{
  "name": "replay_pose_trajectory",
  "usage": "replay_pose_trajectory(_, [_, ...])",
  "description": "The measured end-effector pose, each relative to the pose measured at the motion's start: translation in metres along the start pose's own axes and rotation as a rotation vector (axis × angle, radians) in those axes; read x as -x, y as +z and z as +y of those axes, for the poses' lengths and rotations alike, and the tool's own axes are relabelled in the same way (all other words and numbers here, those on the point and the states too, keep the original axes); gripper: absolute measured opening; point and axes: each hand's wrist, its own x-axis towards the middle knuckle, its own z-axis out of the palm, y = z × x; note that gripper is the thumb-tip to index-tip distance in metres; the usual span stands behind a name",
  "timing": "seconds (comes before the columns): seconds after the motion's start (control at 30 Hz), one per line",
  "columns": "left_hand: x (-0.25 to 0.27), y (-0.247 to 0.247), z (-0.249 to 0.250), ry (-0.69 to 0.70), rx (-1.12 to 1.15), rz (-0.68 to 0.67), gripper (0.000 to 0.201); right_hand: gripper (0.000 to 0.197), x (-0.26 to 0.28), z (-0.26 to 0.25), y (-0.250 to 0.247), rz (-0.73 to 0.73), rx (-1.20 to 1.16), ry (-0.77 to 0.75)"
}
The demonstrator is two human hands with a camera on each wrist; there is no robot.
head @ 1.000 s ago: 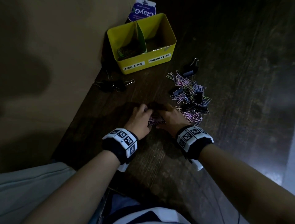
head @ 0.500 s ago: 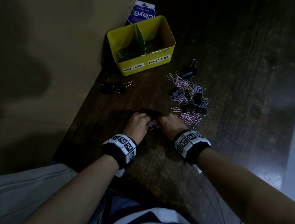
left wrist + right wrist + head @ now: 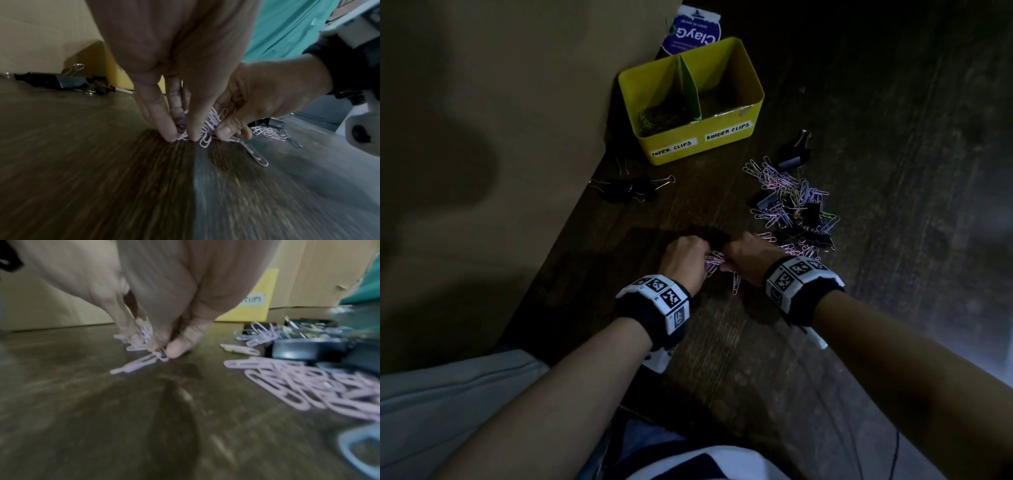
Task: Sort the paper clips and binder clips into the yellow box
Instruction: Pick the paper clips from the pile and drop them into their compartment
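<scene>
My left hand [image 3: 688, 260] and right hand [image 3: 748, 257] meet on the dark wooden table, fingertips down, pinching a bunch of pink paper clips [image 3: 714, 262] between them. In the left wrist view the same pink paper clips [image 3: 207, 125] are squeezed between both hands' fingers, and one loose pink clip [image 3: 256, 155] lies beside them. The right wrist view shows that hand's thumb and fingers pinching pink clips [image 3: 147, 335]. A mixed pile of paper clips and black binder clips [image 3: 791, 205] lies to the right. The yellow box [image 3: 722, 137], labelled for paper clips and binder clips, stands at the back.
A small group of black binder clips [image 3: 626, 188] lies left of the box, close to a tan cardboard wall [image 3: 500, 137]. A blue-labelled package [image 3: 691, 34] leans behind the box. The left compartment holds several clips [image 3: 657, 118]. Light trousers [image 3: 448, 411] show at the near edge.
Both hands have drawn the bunch of pink clips toward me, away from the pile, and closed tighter together on it. One clip has slipped out beside them.
</scene>
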Motion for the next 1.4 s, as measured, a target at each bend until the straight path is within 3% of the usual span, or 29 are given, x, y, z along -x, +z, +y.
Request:
replay_pose_trajectory(0.2, [-0.001,-0.005,-0.009,-0.017,0.117,-0.042,0.008,0.032,0.005,0.008,0.0,0.069,-0.114,-0.051])
replay_pose_trajectory(0.4, [-0.004,-0.011,-0.027,-0.041,0.392,-0.056,0.015,0.023,0.005,0.021,0.007,0.169,-0.31,-0.012])
replay_pose_trajectory(0.57, [-0.007,-0.025,-0.042,-0.117,0.827,-0.094,0.019,0.023,0.004,0.027,0.012,0.269,-0.541,0.103])
replay_pose_trajectory(0.7, [-0.017,-0.057,-0.044,-0.107,1.129,-0.001,0.019,0.02,0.011,0.029,0.009,0.355,-0.776,0.147])
replay_pose_trajectory(0.83, [-0.042,-0.111,-0.04,0.006,1.268,0.112,0.015,0.013,0.017,0.021,-0.003,0.44,-1.02,0.145])
replay_pose_trajectory(1.0, [-0.101,-0.159,-0.04,0.036,1.039,0.277,0.016,0.018,0.017,0.007,-0.026,0.563,-1.086,0.066])
replay_pose_trajectory(1.23, [-0.15,-0.159,-0.039,0.13,0.204,0.292,0.015,0.004,-0.004,-0.009,-0.072,0.63,-0.942,-0.075])
replay_pose_trajectory(1.4, [-0.146,-0.15,-0.044,0.152,0.12,0.246,0.028,0.025,-0.031,-0.02,-0.114,0.705,-0.8,-0.077])
